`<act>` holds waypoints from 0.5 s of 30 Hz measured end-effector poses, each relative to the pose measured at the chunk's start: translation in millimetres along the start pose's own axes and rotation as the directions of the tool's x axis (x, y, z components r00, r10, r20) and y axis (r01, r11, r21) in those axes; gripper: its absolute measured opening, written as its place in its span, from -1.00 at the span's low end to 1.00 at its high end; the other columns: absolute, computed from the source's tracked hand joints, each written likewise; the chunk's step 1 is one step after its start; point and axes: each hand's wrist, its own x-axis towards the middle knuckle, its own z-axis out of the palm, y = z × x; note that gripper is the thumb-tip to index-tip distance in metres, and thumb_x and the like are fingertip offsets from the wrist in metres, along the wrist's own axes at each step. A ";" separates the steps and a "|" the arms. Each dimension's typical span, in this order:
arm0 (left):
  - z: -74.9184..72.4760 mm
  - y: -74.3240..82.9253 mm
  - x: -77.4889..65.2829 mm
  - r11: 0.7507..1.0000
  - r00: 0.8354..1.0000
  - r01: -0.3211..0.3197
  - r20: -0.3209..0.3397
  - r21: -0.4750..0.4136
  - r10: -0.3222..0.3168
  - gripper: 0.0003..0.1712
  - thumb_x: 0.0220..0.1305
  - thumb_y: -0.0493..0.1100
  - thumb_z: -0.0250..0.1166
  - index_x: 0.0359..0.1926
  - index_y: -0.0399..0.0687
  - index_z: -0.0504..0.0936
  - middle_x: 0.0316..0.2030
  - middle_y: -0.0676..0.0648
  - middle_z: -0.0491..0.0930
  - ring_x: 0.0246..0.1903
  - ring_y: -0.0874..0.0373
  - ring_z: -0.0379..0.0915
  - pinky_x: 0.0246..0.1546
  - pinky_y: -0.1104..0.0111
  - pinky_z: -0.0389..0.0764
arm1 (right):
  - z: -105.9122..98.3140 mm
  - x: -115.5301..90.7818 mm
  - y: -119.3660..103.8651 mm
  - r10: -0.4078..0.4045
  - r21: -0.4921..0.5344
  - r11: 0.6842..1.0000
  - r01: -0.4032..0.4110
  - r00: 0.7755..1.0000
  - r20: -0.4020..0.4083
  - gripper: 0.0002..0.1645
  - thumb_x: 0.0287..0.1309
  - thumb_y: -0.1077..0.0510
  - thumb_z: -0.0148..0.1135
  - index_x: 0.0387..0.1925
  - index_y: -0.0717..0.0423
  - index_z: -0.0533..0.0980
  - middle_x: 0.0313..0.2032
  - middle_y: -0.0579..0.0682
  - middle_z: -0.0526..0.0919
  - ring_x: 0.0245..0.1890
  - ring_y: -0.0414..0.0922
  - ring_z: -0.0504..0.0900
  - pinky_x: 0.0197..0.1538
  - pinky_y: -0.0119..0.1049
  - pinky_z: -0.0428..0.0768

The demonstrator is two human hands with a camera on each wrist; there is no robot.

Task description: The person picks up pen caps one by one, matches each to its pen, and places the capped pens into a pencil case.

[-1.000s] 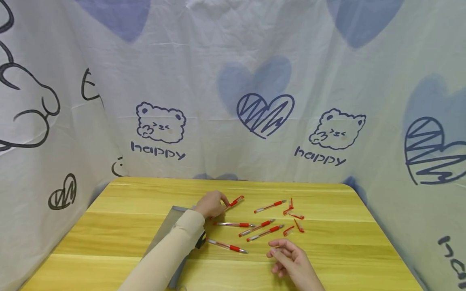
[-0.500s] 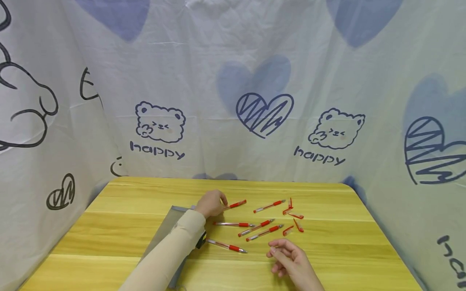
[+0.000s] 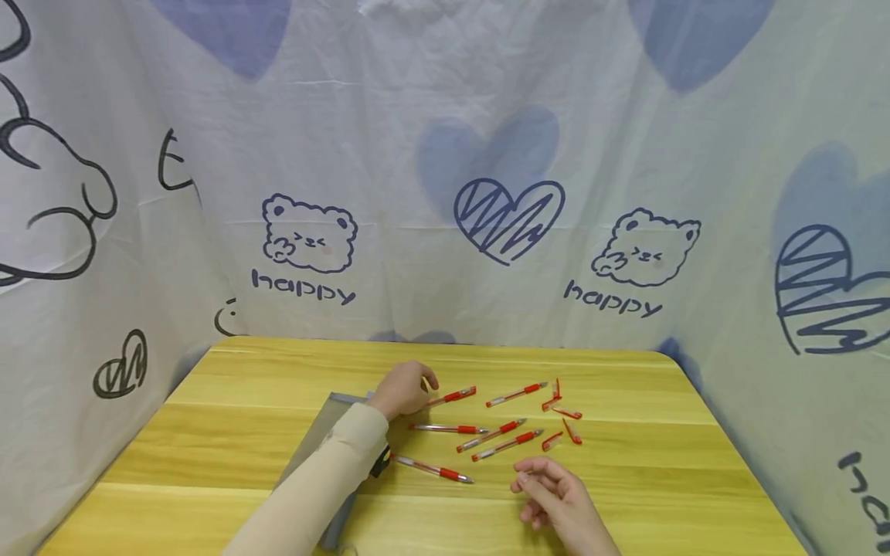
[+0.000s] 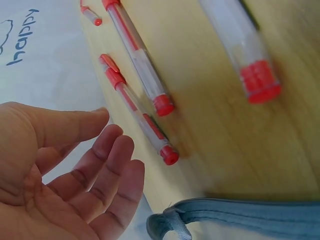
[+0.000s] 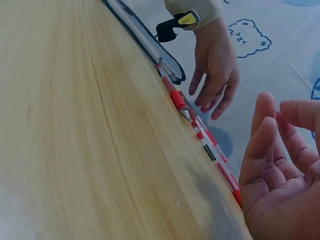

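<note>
My left hand (image 3: 403, 388) hovers over the far middle of the table, its fingers loosely bent and holding nothing in the left wrist view. Just beyond its fingertips lies a capped red gel pen (image 4: 136, 107), apart from the fingers. Several uncapped red gel pens (image 3: 506, 445) are spread on the table between the two hands, and loose red pen caps (image 3: 572, 431) lie to their right. Nearer the front, my right hand (image 3: 556, 498) is held with relaxed, slightly bent fingers; nothing is between them in the right wrist view (image 5: 280, 170).
A flat grey pouch (image 3: 309, 444) with a dark edge lies on the left, partly under the left sleeve (image 3: 320, 479). The wood-grain table (image 3: 660, 463) meets a printed white cloth (image 3: 417, 270) at the back and sides.
The capped pen, earlier tilted up at the left fingers, has come down flat on the table, and the fingers have let it go. The right hand has stayed still.
</note>
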 end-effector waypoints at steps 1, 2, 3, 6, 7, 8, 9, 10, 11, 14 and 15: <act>-0.7 0.8 -1.1 1.000 1.000 -0.014 0.000 0.000 0.014 -0.69 0.21 -0.51 0.30 -0.13 -0.15 0.81 -0.29 -0.10 0.73 -0.32 0.08 0.56 -0.29 0.25 0.60 | 0.0 0.0 0.1 0.001 0.001 1.000 -0.001 1.000 0.000 -0.56 0.58 0.07 0.21 0.26 0.31 0.49 -0.14 -0.09 0.74 -0.42 -0.22 0.68 -0.34 -0.43 0.64; -1.0 1.4 -1.8 1.000 1.000 -0.026 0.002 0.001 0.026 -0.70 0.22 -0.51 0.30 -0.13 -0.16 0.81 -0.29 -0.10 0.73 -0.32 0.08 0.56 -0.28 0.25 0.60 | -0.1 0.0 0.3 0.003 0.001 1.000 -0.003 1.000 0.000 -0.56 0.58 0.07 0.21 0.26 0.31 0.49 -0.14 -0.09 0.75 -0.42 -0.22 0.68 -0.34 -0.43 0.64; -1.1 1.9 -2.4 0.999 0.999 -0.040 0.003 0.005 0.040 -0.70 0.22 -0.51 0.31 -0.13 -0.15 0.82 -0.29 -0.10 0.73 -0.32 0.09 0.56 -0.27 0.25 0.61 | -0.1 0.0 0.4 0.005 0.002 1.000 -0.005 1.000 0.000 -0.56 0.58 0.07 0.21 0.26 0.30 0.49 -0.13 -0.09 0.75 -0.42 -0.22 0.68 -0.34 -0.42 0.64; -1.3 2.1 -3.8 0.997 0.997 -0.082 0.013 0.007 0.082 -0.71 0.23 -0.50 0.34 -0.11 -0.15 0.82 -0.30 -0.09 0.74 -0.32 0.11 0.57 -0.21 0.24 0.64 | -0.2 0.1 0.5 0.011 0.003 1.000 -0.011 1.000 -0.005 -0.55 0.58 0.07 0.21 0.26 0.31 0.48 -0.13 -0.09 0.75 -0.42 -0.22 0.68 -0.33 -0.42 0.64; -1.2 1.9 -4.2 0.996 0.995 -0.093 0.019 0.004 0.093 -0.70 0.22 -0.50 0.35 -0.10 -0.15 0.82 -0.30 -0.09 0.74 -0.31 0.11 0.57 -0.18 0.23 0.66 | -0.3 0.1 0.6 0.012 0.001 1.000 -0.012 1.000 -0.006 -0.55 0.58 0.07 0.21 0.27 0.31 0.48 -0.13 -0.09 0.75 -0.41 -0.22 0.68 -0.33 -0.42 0.65; -1.4 1.8 -4.6 0.994 0.994 -0.106 0.026 0.001 0.106 -0.69 0.22 -0.50 0.35 -0.09 -0.16 0.82 -0.30 -0.09 0.74 -0.30 0.10 0.58 -0.15 0.21 0.67 | -0.5 0.1 0.7 0.012 -0.001 1.000 -0.012 1.000 -0.007 -0.54 0.58 0.07 0.20 0.27 0.31 0.48 -0.13 -0.10 0.75 -0.41 -0.22 0.68 -0.33 -0.42 0.65; -1.7 1.6 -5.2 0.993 0.992 -0.121 0.033 0.000 0.121 -0.68 0.21 -0.51 0.35 -0.08 -0.16 0.82 -0.29 -0.10 0.75 -0.28 0.10 0.60 -0.13 0.19 0.68 | -0.6 0.1 0.6 0.012 -0.003 1.000 -0.012 1.000 -0.007 -0.54 0.58 0.07 0.20 0.28 0.32 0.47 -0.13 -0.09 0.75 -0.41 -0.22 0.68 -0.33 -0.42 0.65; -2.3 1.8 -6.2 0.991 0.990 -0.134 0.043 -0.008 0.134 -0.66 0.21 -0.51 0.34 -0.06 -0.17 0.81 -0.28 -0.11 0.76 -0.26 0.08 0.61 -0.10 0.16 0.69 | -0.9 0.1 0.6 0.012 -0.005 1.000 -0.013 1.000 -0.008 -0.53 0.58 0.07 0.20 0.29 0.32 0.47 -0.13 -0.10 0.75 -0.41 -0.22 0.68 -0.33 -0.42 0.65; -2.8 1.9 -7.1 0.989 0.988 -0.145 0.053 -0.016 0.146 -0.65 0.21 -0.52 0.33 -0.05 -0.17 0.82 -0.27 -0.13 0.76 -0.25 0.05 0.62 -0.08 0.13 0.70 | -1.1 0.2 0.5 0.012 -0.008 1.000 -0.012 1.000 -0.009 -0.53 0.58 0.08 0.20 0.29 0.33 0.46 -0.13 -0.09 0.75 -0.41 -0.22 0.68 -0.33 -0.42 0.65; -4.6 2.3 -10.1 0.983 0.980 -0.180 0.083 -0.037 0.182 -0.62 0.21 -0.53 0.30 -0.02 -0.18 0.81 -0.22 -0.19 0.78 -0.19 -0.02 0.66 -0.04 0.06 0.71 | -2.1 0.5 0.3 0.008 -0.010 1.000 -0.008 1.000 -0.013 -0.52 0.58 0.09 0.20 0.30 0.34 0.46 -0.12 -0.08 0.75 -0.41 -0.23 0.68 -0.33 -0.43 0.65; -4.9 2.2 -10.9 0.981 0.977 -0.191 0.091 -0.043 0.194 -0.62 0.21 -0.54 0.30 -0.01 -0.18 0.81 -0.20 -0.21 0.78 -0.18 -0.03 0.67 -0.04 0.05 0.71 | -2.6 0.6 0.2 0.006 -0.010 1.000 -0.006 1.000 -0.014 -0.52 0.58 0.10 0.20 0.30 0.34 0.46 -0.12 -0.07 0.76 -0.41 -0.23 0.68 -0.33 -0.44 0.65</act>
